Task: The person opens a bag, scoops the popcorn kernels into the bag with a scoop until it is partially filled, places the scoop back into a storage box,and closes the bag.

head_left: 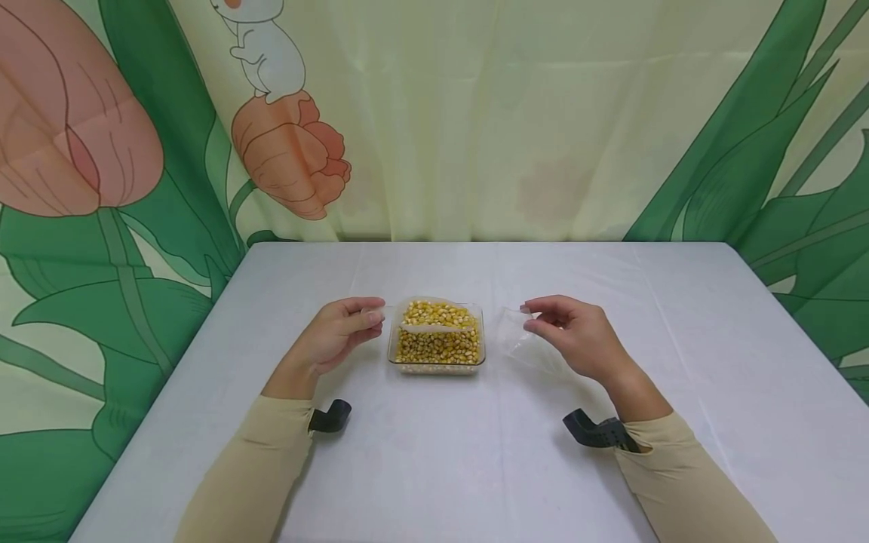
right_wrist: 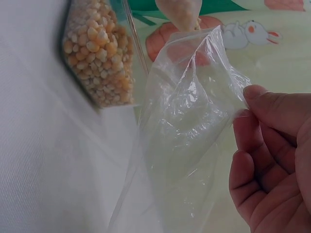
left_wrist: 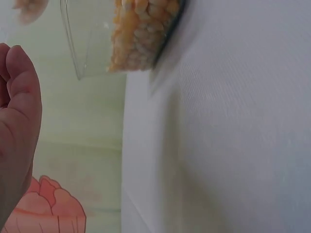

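A clear rectangular container (head_left: 437, 369) full of yellow corn kernels (head_left: 441, 348) stands between both hands. Over its back part lies a whitish, translucent piece (right_wrist: 182, 14) with more kernels in it; its pale edge crosses the container in the head view. My right hand (head_left: 573, 332), to the right of the container, pinches a crinkled clear plastic bag (right_wrist: 189, 102) between thumb and index finger. That bag hangs limp down toward the table. Beside the container's left side is my left hand (head_left: 346, 328), its thumb near its bent fingers; I cannot tell whether it holds anything.
A white cloth covers the table (head_left: 434, 467). Behind it hangs a pale curtain (head_left: 489, 136) printed with flowers, leaves and a rabbit. Each wrist wears a black camera mount, the left one (head_left: 330, 416) and the right one (head_left: 597, 431).
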`<state>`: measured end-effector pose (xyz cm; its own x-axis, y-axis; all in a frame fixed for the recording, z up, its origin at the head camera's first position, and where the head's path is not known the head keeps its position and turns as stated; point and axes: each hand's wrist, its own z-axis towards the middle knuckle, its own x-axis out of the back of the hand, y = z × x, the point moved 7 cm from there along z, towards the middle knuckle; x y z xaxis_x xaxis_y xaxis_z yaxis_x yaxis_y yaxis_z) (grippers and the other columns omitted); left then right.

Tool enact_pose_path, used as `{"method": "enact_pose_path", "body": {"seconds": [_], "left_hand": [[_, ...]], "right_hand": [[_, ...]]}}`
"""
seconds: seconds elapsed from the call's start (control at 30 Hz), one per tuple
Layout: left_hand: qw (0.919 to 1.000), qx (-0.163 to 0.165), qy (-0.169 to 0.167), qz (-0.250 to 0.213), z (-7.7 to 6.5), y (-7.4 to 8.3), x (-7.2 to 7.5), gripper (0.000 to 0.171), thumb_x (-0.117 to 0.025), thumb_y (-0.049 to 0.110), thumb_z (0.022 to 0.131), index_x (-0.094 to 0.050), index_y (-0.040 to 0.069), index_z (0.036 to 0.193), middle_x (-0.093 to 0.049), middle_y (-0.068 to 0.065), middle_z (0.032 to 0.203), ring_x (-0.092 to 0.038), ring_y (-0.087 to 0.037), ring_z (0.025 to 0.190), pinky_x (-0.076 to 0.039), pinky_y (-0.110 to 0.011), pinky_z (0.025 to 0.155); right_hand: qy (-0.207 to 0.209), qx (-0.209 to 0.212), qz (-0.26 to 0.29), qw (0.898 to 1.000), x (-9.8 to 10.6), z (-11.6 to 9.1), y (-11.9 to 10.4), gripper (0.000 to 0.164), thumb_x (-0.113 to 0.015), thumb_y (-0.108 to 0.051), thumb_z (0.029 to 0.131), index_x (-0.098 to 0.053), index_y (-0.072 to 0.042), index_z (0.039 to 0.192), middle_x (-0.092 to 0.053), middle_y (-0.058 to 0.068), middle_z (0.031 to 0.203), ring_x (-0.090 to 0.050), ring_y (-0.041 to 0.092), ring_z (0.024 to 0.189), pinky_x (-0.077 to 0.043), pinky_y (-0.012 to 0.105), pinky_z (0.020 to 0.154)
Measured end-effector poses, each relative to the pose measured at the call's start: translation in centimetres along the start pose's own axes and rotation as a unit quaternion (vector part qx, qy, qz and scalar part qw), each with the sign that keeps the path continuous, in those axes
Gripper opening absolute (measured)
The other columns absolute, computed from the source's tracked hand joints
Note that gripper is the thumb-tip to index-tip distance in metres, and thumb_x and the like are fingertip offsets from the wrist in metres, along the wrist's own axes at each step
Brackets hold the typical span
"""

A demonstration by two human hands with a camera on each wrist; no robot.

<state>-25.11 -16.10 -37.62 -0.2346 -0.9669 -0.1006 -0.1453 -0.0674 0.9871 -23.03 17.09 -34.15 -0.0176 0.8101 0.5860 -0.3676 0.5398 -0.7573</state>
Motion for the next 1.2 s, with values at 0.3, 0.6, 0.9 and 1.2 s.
{"method": "enact_pose_path", "body": {"seconds": [0.3,0.6,0.9,1.2], "left_hand": [[0.9996,-0.008,-0.021,-0.017,0.7,0.0,-2.2,0.035,-0.054,-0.005,0.099,-0.048,-0.02,0.131,-0.065,0.0,0.088,-0.064,-0.01,0.082,-0.054,-0.025,0.083],[0.9997,0.001,-0.024,0.009,1.1,0.1,-3.7,0.037,-0.057,-0.003,0.099,-0.049,-0.018,0.132,-0.064,-0.002,0.094,-0.064,-0.015,0.087,-0.054,-0.026,0.085],[0.9989,0.001,-0.029,0.036,1.4,0.2,-4.8,0.035,-0.059,-0.002,0.099,-0.052,-0.018,0.129,-0.062,-0.005,0.096,-0.064,-0.018,0.093,-0.054,-0.028,0.088],[0.9987,0.005,-0.019,0.047,1.7,0.3,-5.7,0.031,-0.061,-0.003,0.097,-0.057,-0.016,0.125,-0.062,-0.006,0.094,-0.064,-0.021,0.093,-0.055,-0.029,0.086]], "right_hand": [[-0.003,-0.008,0.004,1.0,-0.3,0.1,0.1,0.024,-0.074,-0.002,0.09,-0.071,-0.001,0.114,-0.073,0.011,0.105,-0.064,0.02,0.083,-0.053,0.02,0.069],[0.009,0.016,-0.006,1.0,-0.3,0.0,-0.6,0.024,-0.078,-0.004,0.087,-0.074,-0.003,0.111,-0.073,0.009,0.1,-0.061,0.019,0.08,-0.049,0.021,0.066],[0.007,0.01,0.003,1.0,-0.5,0.0,-0.9,0.023,-0.078,-0.003,0.087,-0.073,-0.001,0.11,-0.073,0.011,0.103,-0.063,0.019,0.081,-0.05,0.019,0.069],[0.004,-0.004,0.001,1.0,-0.8,0.1,-0.7,0.022,-0.076,-0.002,0.088,-0.073,0.0,0.109,-0.073,0.011,0.102,-0.062,0.021,0.082,-0.051,0.019,0.071]]}}
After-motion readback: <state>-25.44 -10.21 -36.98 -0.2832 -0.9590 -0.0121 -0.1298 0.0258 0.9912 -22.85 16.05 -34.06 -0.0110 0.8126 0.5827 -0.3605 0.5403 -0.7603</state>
